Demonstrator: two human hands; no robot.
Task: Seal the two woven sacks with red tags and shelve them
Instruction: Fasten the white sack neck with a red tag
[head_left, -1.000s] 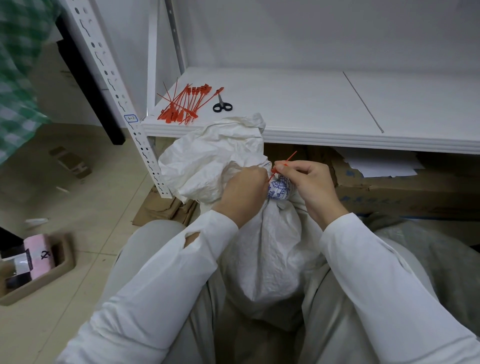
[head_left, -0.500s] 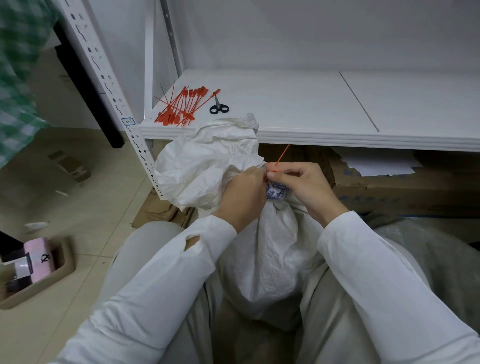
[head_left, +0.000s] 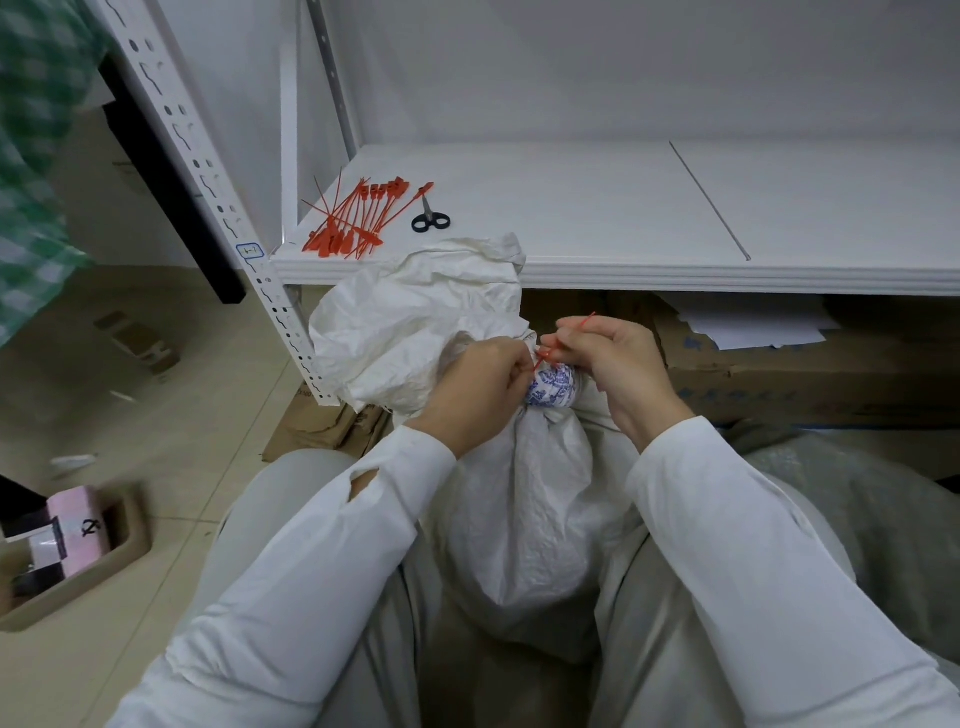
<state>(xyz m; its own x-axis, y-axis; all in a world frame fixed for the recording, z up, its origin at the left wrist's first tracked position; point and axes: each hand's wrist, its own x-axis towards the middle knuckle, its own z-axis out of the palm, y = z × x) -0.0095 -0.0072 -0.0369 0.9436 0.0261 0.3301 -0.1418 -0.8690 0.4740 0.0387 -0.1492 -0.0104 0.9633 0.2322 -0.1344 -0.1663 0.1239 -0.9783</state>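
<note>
The left hand (head_left: 483, 384) and right hand (head_left: 618, 364) meet at the neck of the sack (head_left: 519, 509). Both have curled fingers. The left hand pinches the red tag (head_left: 545, 356) against the gathered neck. The right hand grips the tag's tail, and its thin tip projects above the knuckles.

The sack is white, woven and creased. It stands upright between the person's knees, in front of the shelf (head_left: 623, 208). A blue print shows at the cinched neck. Above the neck, loose fabric flares up and to the left and overlaps the shelf's front edge.

Spare tags (head_left: 353, 218) lie in a pile at the shelf's left front corner, with scissors (head_left: 430, 221) just beside them. The shelf surface to the right of them is bare. A perforated post (head_left: 208, 182) bounds the left side. Boxes (head_left: 779, 374) sit under the shelf. A tray (head_left: 104, 566) rests on the floor, well to the left.
</note>
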